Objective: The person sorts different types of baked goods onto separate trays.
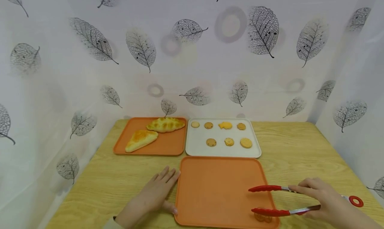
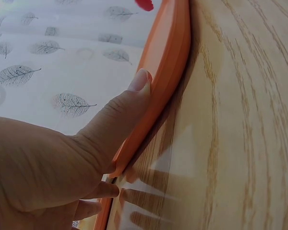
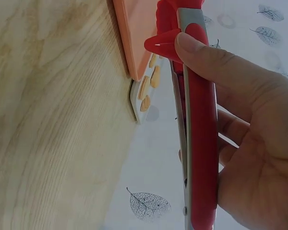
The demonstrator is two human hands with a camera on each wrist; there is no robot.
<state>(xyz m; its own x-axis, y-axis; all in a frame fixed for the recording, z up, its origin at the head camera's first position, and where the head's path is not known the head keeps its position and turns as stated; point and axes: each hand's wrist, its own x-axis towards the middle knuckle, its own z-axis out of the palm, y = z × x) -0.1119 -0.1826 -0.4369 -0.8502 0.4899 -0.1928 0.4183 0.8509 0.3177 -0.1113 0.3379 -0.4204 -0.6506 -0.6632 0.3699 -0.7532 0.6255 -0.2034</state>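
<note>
My right hand [image 1: 327,202] grips a pair of red-tipped metal tongs [image 1: 304,210] over the right side of the front orange tray [image 1: 222,189]. The two tong arms are spread apart, with nothing between their tips. Beneath the nearer tip lies a brown cookie [image 1: 263,218] in the tray's near right corner, partly hidden by the tongs. My left hand [image 1: 156,194] rests at the tray's left edge, fingers extended. In the left wrist view its thumb [image 2: 120,112] touches the orange rim.
Behind the front tray, a white tray [image 1: 222,134] bears several small cookies in two rows. To its left, another orange tray [image 1: 171,147] holds a braided bread [image 1: 166,125] and a triangular bread [image 1: 141,140]. A leaf-patterned curtain [image 1: 192,72] encloses the wooden table [image 1: 300,149].
</note>
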